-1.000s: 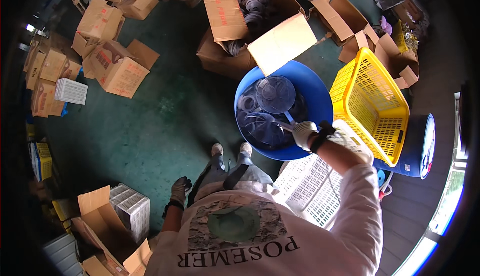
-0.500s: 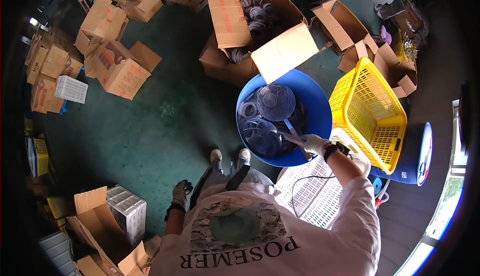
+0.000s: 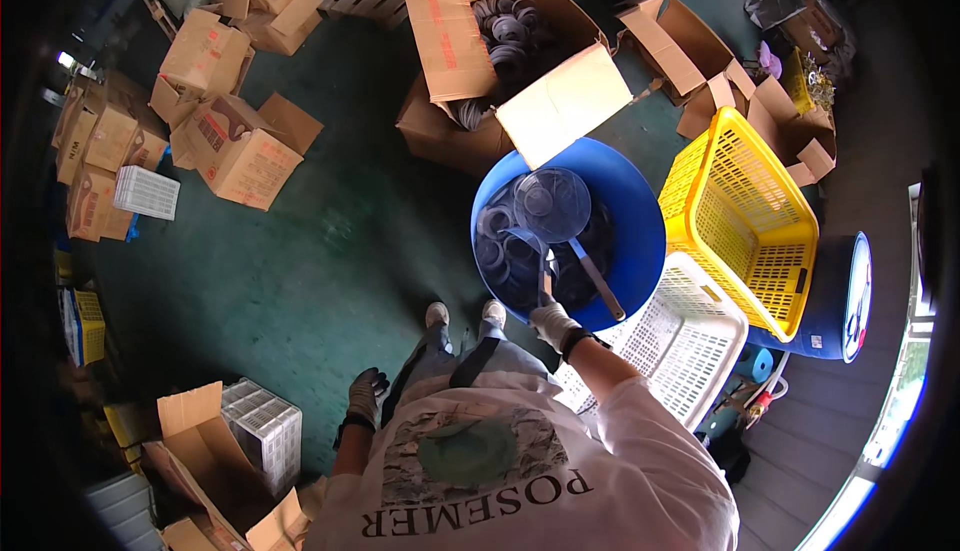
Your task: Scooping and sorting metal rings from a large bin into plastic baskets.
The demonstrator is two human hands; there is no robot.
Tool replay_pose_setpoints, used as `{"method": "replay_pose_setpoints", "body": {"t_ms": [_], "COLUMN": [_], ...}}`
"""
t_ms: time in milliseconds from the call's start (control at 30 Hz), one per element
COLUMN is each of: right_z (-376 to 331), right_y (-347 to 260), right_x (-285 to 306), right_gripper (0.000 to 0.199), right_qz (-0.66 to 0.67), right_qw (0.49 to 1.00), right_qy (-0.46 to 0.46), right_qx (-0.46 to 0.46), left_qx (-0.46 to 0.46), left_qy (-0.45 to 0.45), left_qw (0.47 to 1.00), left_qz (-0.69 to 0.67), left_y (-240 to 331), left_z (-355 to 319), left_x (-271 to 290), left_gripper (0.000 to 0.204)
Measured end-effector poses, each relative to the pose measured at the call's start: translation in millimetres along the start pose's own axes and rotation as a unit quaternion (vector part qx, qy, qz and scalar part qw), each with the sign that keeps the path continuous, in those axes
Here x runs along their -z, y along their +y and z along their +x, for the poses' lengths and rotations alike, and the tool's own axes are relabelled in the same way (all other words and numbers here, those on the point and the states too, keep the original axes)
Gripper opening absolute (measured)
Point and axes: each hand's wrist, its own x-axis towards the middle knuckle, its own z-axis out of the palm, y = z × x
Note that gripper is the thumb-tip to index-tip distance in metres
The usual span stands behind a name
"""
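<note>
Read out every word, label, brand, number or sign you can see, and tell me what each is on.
White shirt: large dark capitals, upside down here; legible, but I won't copy them.
Large open carton's flap: red printing, too blurred to read.
Carton with a dark swoosh-like mark: reddish printing, too small.
Far-left carton: dark lettering, unclear.
Blue barrel: small pale label, unreadable.

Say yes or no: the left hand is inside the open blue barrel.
No, the left hand hangs above the green floor, well apart from the open blue barrel.
</note>
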Motion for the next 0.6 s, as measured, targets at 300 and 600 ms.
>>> {"method": "replay_pose_setpoints", "body": {"t_ms": [300,600], "right_z": [-208,-91], "right_y": [-95,-21], "right_x": [78,31], "right_gripper": [0.082,0.076], "right_qz": [-0.134,-0.077], "right_qw": [0.989,0.993], "right_qy": [-0.065,-0.001], "right_qx": [-0.001,-0.088], "left_qx": [-0.022,0.008], "left_qy": [-0.04,-0.011], "left_qw": [0.999,1.0], "left_qz": [-0.015,0.027], "left_y": [-1,15], "left_z": [23,1], "left_x": [25,0], "left_gripper": [0.014,0.022]}}
